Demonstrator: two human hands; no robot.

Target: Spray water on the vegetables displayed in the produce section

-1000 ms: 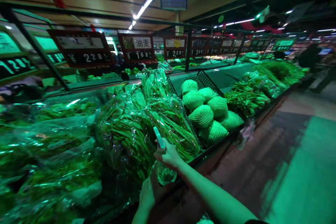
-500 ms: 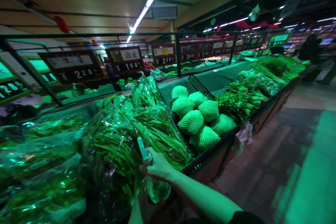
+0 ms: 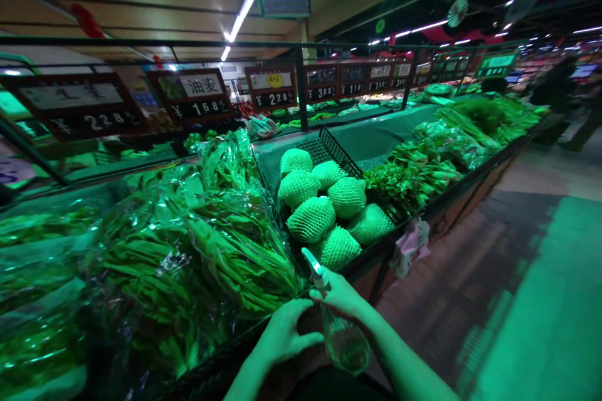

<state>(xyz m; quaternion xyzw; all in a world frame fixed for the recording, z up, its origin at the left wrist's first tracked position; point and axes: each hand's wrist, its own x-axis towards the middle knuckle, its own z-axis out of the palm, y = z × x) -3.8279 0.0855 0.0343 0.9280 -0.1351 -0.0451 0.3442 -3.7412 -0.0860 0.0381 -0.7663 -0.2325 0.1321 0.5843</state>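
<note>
My right hand (image 3: 342,296) is closed around the neck of a clear spray bottle (image 3: 347,346), whose pale nozzle points up and to the left. Just left of the bottle, my left hand (image 3: 288,329) is curved, with thumb and fingers apart and nothing between them. Beyond both hands lie several round items in foam net sleeves (image 3: 311,219), in a black crate. What the sleeves hold is hidden. Bagged leafy greens (image 3: 235,244) lie to the left, nearest my left hand.
The display's dark front edge (image 3: 451,197) runs to the far right. Bunched greens (image 3: 414,178) lie right of the crate. A plastic bag (image 3: 410,245) hangs on the edge. Price signs (image 3: 190,95) hang from a rail behind. Floor (image 3: 540,307) shows at right, with people farther back.
My right hand and the spray bottle have moved right, from over the leafy greens to the crate's front. My left hand has risen into clear view. The camera has shifted to the right.
</note>
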